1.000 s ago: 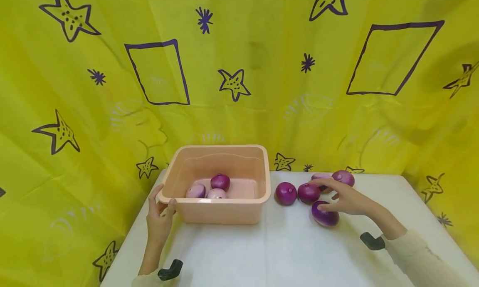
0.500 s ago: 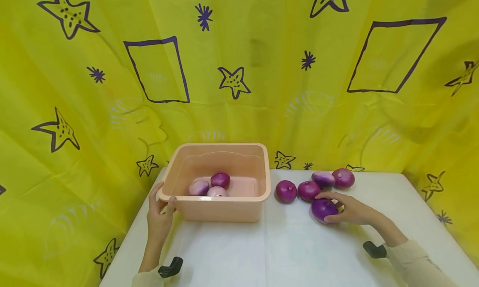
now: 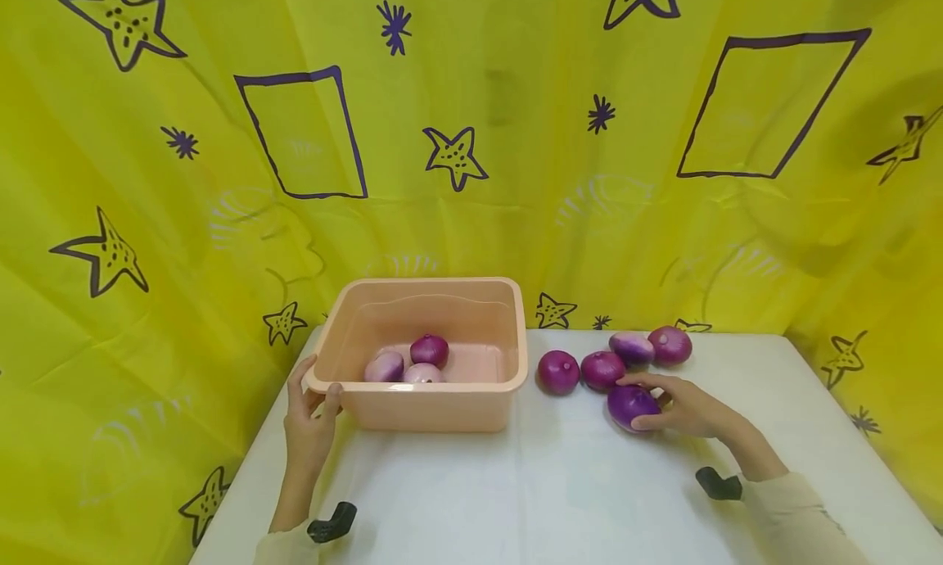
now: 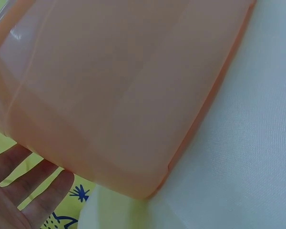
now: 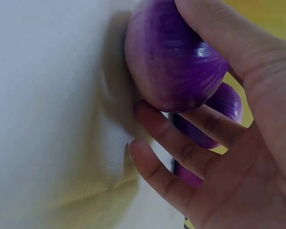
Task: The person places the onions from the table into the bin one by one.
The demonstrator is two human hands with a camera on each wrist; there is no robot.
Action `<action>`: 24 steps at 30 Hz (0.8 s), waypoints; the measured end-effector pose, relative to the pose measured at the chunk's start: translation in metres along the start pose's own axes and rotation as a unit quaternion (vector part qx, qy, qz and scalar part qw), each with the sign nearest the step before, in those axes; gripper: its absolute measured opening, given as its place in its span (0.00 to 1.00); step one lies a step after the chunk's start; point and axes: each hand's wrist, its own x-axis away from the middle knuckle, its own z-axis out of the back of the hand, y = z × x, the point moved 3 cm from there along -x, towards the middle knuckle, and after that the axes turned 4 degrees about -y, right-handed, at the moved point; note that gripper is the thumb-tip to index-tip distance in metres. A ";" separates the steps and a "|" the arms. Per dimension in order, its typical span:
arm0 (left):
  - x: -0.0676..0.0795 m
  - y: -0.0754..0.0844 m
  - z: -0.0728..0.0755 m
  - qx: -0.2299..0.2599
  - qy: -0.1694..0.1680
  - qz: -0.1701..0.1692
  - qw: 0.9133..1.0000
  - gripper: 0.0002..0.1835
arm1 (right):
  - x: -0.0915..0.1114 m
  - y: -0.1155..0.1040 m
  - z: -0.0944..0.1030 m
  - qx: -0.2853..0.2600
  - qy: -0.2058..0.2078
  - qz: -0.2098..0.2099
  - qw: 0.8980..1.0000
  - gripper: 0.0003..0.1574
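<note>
My right hand [image 3: 691,408] grips a dark purple onion [image 3: 629,404] at the near side of a group on the table. The right wrist view shows the thumb on one side of this onion [image 5: 171,57], with fingers reaching under the other; its pale side faces the tabletop. At the left, my left hand [image 3: 308,430] holds the near left corner of a peach plastic tub [image 3: 435,409], thumb on the front and fingers along the side. Inside the tub lie a red onion [image 3: 430,350], a pale-purple onion [image 3: 385,367] and a whitish one [image 3: 423,374], partly hidden by the rim.
Left of the gripped onion are two red onions [image 3: 558,372] [image 3: 602,371]. Behind it lie a purple-and-white onion [image 3: 631,348] and another red onion [image 3: 670,345]. The white table [image 3: 530,483] ends at a yellow patterned curtain [image 3: 457,229] at the back and sides.
My right hand has come down from above the group and taken hold of the near purple onion. The left hand stays at the tub's corner. The pale-purple onion in the tub has shifted slightly.
</note>
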 end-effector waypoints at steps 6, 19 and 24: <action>0.001 0.003 0.001 -0.004 -0.005 0.018 1.000 0.34 | -0.001 0.002 -0.001 -0.016 -0.002 -0.021 1.000 0.39; 0.004 0.006 0.001 -0.002 -0.004 0.018 1.000 0.35 | 0.005 0.003 -0.006 -0.024 0.011 -0.043 0.999 0.40; 0.007 0.007 0.001 -0.008 -0.005 0.018 1.000 0.35 | 0.009 -0.004 -0.003 -0.009 0.016 -0.031 0.999 0.39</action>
